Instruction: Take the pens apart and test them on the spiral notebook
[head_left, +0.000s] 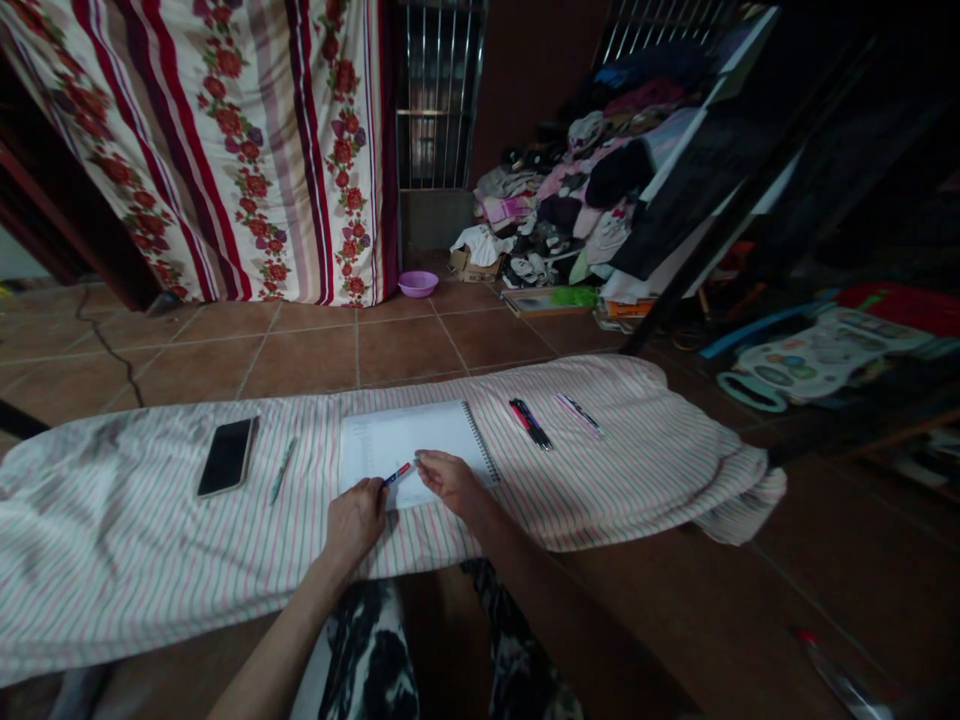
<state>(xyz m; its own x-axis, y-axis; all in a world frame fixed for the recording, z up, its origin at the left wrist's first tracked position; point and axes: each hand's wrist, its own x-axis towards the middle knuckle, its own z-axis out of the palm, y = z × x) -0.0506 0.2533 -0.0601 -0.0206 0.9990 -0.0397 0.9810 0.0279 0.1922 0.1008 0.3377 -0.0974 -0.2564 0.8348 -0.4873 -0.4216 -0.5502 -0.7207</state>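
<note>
While the left hand [358,515] grips a slim dark-blue-and-red pen [397,475] above a white spiral-bound notebook [424,425], the right hand [448,478] pinches its fingers together near the pen's red end; whether they hold anything, I cannot tell. Well beyond the hands, a round purple plastic basin [418,286] sits near a brown cardboard box [474,269] topped with white cloth [481,242].

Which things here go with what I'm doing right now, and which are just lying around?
In use, it seems:
marker, in your left hand, with your right hand by its red end
spiral notebook, under your hands

Probably just lying about:
phone
pale pen beside it
bunch of pens right of the notebook
purple basin on the floor
</note>
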